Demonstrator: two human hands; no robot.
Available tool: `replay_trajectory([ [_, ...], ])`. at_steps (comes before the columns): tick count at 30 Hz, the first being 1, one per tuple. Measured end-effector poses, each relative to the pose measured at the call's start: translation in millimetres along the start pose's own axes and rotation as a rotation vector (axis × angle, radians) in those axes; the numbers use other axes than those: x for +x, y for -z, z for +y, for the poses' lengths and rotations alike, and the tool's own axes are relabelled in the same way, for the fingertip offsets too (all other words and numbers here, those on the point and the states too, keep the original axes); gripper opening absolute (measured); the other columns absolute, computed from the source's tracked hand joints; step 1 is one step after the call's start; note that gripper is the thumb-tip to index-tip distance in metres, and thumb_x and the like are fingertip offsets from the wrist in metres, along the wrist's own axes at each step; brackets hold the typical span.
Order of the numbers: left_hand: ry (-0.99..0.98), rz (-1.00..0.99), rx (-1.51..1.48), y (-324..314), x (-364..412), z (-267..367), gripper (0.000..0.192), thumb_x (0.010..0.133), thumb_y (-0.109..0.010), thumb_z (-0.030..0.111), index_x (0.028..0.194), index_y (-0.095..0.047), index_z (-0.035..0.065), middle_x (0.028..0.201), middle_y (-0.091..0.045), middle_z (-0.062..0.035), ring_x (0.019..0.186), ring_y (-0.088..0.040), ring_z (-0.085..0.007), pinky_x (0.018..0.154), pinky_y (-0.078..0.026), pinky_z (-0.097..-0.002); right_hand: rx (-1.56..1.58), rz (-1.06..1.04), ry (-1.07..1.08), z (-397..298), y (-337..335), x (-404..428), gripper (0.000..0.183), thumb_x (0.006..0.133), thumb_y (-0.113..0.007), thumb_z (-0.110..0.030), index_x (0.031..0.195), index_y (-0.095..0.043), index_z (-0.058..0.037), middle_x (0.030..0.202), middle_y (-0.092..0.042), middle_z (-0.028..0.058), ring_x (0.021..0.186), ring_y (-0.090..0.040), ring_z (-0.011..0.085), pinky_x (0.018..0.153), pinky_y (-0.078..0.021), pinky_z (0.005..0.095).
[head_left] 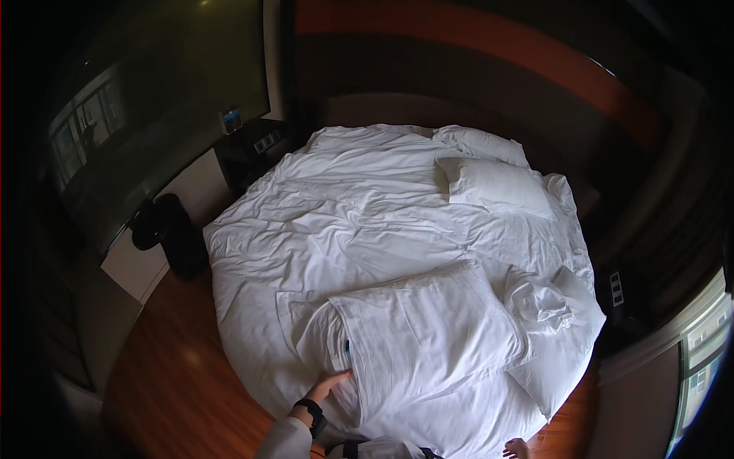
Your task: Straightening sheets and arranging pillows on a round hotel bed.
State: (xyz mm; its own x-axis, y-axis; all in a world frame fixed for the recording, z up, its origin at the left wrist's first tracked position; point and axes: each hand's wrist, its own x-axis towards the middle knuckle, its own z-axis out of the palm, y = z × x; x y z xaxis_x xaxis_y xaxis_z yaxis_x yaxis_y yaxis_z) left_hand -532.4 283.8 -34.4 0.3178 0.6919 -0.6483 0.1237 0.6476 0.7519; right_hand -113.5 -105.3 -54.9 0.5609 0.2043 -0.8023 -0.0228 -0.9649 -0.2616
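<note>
My left hand is at the open end of a white pillowcase, its fingertips against the hem. Part of that hand is hidden by white fabric, so its grip is unclear. Inside the case is a white pillow, its end showing at the left beside a small dark blue spot. The filled pillowcase lies on the near part of a round bed. Low in the view, by the bed's near right edge, my right hand is partly cut off; its visible fingers are apart and hold nothing.
Crumpled white cloth lies on another pillow at the right. Farther back are a pillow and a rumpled sheet. A black chair stands left on the wooden floor; a window is right.
</note>
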Motion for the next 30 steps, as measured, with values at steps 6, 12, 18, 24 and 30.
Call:
replay_trajectory([
  [6, 0.060, 0.208, 0.424, -15.8, 4.4, 20.5, 0.040, 0.053, -0.061, 0.027, 0.072, -0.052, -0.0068, 0.068, -0.053, -0.0120, 0.058, -0.051, -0.0183, 0.049, -0.039, -0.0260, -0.542, 0.305, 0.473, -90.4, -42.6, -21.1, 0.019, 0.062, -0.048, -0.017, 0.075, -0.053, -0.0045, 0.071, -0.054, 0.0156, 0.066, -0.053, 0.0264, 0.062, -0.0426, 0.0325],
  [12, -0.007, 0.338, 0.525, -24.4, 6.0, 15.1, 0.025, 0.055, -0.055, 0.015, 0.065, -0.051, -0.0069, 0.062, -0.052, -0.0150, 0.054, -0.052, -0.0209, 0.045, -0.039, -0.0293, -0.176, -0.084, 1.141, -252.5, -164.4, -111.2, 0.020, 0.067, -0.045, -0.008, 0.086, -0.048, -0.0053, 0.073, -0.053, 0.0132, 0.064, -0.053, 0.0257, 0.058, -0.0417, 0.0321],
  [18, -0.113, 0.447, 0.519, -11.6, 1.2, 12.0, 0.017, 0.055, -0.051, 0.009, 0.062, -0.051, -0.0062, 0.058, -0.051, -0.0132, 0.051, -0.051, -0.0205, 0.043, -0.038, -0.0292, -0.532, -0.132, 1.406, -305.6, -226.4, -171.4, 0.023, 0.069, -0.041, -0.013, 0.091, -0.043, -0.0063, 0.094, -0.046, 0.0089, 0.070, -0.051, 0.0268, 0.060, -0.0423, 0.0341],
  [24, -0.113, 0.110, 0.166, -34.8, -43.1, 17.2, 0.012, 0.050, -0.041, -0.002, 0.057, -0.050, -0.0046, 0.051, -0.048, -0.0067, 0.046, -0.045, -0.0132, 0.039, -0.033, -0.0262, -0.591, 0.174, 1.288, -277.5, -198.3, -171.7, 0.021, 0.069, -0.044, -0.019, 0.085, -0.044, -0.0060, 0.080, -0.046, 0.0124, 0.053, -0.050, 0.0291, 0.045, -0.0422, 0.0385],
  [30, -0.282, 0.079, 0.284, -58.9, -59.2, 27.5, 0.008, 0.050, -0.042, -0.003, 0.056, -0.047, -0.0032, 0.051, -0.045, -0.0046, 0.044, -0.042, -0.0116, 0.037, -0.030, -0.0236, -0.546, 0.034, 1.336, -260.8, -162.1, -196.5, 0.025, 0.069, -0.045, -0.025, 0.087, -0.043, -0.0076, 0.079, -0.046, 0.0134, 0.056, -0.051, 0.0304, 0.050, -0.0425, 0.0366],
])
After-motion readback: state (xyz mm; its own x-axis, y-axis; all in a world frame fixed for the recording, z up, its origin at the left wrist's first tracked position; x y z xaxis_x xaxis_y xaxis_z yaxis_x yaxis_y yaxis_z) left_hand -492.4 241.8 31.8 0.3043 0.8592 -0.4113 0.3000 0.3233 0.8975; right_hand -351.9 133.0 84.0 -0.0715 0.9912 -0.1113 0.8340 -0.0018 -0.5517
